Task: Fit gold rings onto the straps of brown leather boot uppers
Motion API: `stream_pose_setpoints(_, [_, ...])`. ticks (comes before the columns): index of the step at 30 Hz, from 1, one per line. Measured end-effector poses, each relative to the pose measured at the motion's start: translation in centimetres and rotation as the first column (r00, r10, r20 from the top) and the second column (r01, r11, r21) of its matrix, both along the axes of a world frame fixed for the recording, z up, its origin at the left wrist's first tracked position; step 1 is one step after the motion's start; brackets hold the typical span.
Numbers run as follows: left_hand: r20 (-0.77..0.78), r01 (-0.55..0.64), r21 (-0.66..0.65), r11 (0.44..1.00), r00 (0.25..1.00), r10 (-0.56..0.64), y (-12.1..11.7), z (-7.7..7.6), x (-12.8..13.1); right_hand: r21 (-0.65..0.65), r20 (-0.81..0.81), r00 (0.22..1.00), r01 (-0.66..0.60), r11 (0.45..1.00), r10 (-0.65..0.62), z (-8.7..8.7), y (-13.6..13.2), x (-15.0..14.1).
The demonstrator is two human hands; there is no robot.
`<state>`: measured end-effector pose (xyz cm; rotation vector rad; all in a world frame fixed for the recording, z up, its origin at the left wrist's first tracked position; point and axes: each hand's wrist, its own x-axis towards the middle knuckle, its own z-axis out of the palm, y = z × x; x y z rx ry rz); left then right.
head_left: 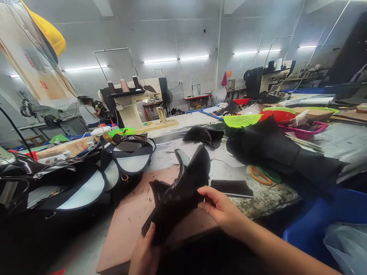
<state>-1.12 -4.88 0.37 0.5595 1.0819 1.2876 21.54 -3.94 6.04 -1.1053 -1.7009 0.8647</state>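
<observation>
Both my hands hold a black leather piece (180, 191) over a pink cutting board (129, 217) at the table's near edge. My left hand (145, 254) grips its lower corner, thumb on top. My right hand (222, 210) pinches its right edge with curled fingers. The piece is folded and rises to a curved point. A flat black strip (231, 188) lies just right of it on the table.
Black and white bag parts (94, 179) pile up at the left. Black fabric (275, 152), orange-handled scissors (259, 175) and green, red and pink baskets (242, 120) sit at the right. A blue bin (321, 221) stands near right. Sewing machines and another person are behind.
</observation>
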Motion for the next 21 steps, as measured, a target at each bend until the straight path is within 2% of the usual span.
stream_pose_setpoints(1, [-0.126, -0.046, 0.073, 0.996, 0.991, 0.055, 0.2, -0.1, 0.0, 0.142, 0.049, 0.998, 0.022, 0.990, -0.029, 0.8, 0.2, 0.0])
stream_pose_setpoints(2, [-0.275, -0.080, 0.160, 0.984, 0.954, 0.123, 0.5, -0.1, 0.0, 0.291, 0.131, 0.989, 0.035, 0.956, -0.076, 1.6, 0.6, 0.0])
stream_pose_setpoints(3, [-0.433, -0.081, 0.259, 0.963, 0.881, 0.190, 0.8, 0.0, 0.1, 0.424, 0.241, 0.961, 0.024, 0.905, -0.138, 2.4, 1.1, -0.1])
stream_pose_setpoints(4, [-0.578, -0.042, 0.372, 0.927, 0.771, 0.267, 1.2, 0.2, 0.3, 0.524, 0.373, 0.905, -0.023, 0.851, -0.205, 3.1, 1.6, -0.2])
stream_pose_setpoints(5, [-0.705, 0.069, 0.471, 0.879, 0.628, 0.329, 1.5, 0.5, 0.5, 0.583, 0.512, 0.818, -0.106, 0.805, -0.263, 3.4, 2.2, -0.5])
stream_pose_setpoints(7, [-0.856, 0.399, 0.510, 0.762, 0.328, 0.401, 2.5, 1.3, 1.2, 0.572, 0.745, 0.589, -0.324, 0.753, -0.313, 2.9, 3.4, -1.2])
stream_pose_setpoints(8, [-0.911, 0.575, 0.404, 0.711, 0.179, 0.373, 3.1, 1.8, 1.5, 0.524, 0.821, 0.485, -0.427, 0.737, -0.302, 2.0, 3.9, -1.5])
stream_pose_setpoints(9, [-0.936, 0.655, 0.324, 0.683, 0.116, 0.333, 3.7, 2.2, 1.8, 0.467, 0.871, 0.406, -0.507, 0.725, -0.277, 0.8, 4.3, -1.7])
stream_pose_setpoints(11, [-0.962, 0.703, 0.224, 0.675, 0.046, 0.270, 5.0, 3.1, 2.1, 0.386, 0.917, 0.333, -0.591, 0.709, -0.222, -1.9, 4.6, -1.9])
stream_pose_setpoints(13, [-0.977, 0.723, 0.140, 0.676, -0.010, 0.213, 6.0, 3.8, 1.9, 0.354, 0.929, 0.316, -0.604, 0.714, -0.193, -4.4, 4.7, -1.5])
stream_pose_setpoints(15, [-0.985, 0.763, 0.044, 0.645, -0.073, 0.153, 6.3, 4.4, 1.5, 0.342, 0.932, 0.312, -0.599, 0.724, -0.183, -5.9, 4.8, -0.9])
stream_pose_setpoints(19, [-0.981, 0.838, -0.129, 0.531, -0.185, 0.053, 6.0, 4.9, 1.6, 0.323, 0.938, 0.310, -0.619, 0.716, -0.155, -5.8, 5.7, 0.7])
stream_pose_setpoints(21, [-0.973, 0.842, -0.172, 0.512, -0.225, 0.043, 5.8, 4.5, 2.2, 0.324, 0.937, 0.317, -0.622, 0.713, -0.149, -5.3, 6.1, 1.2])
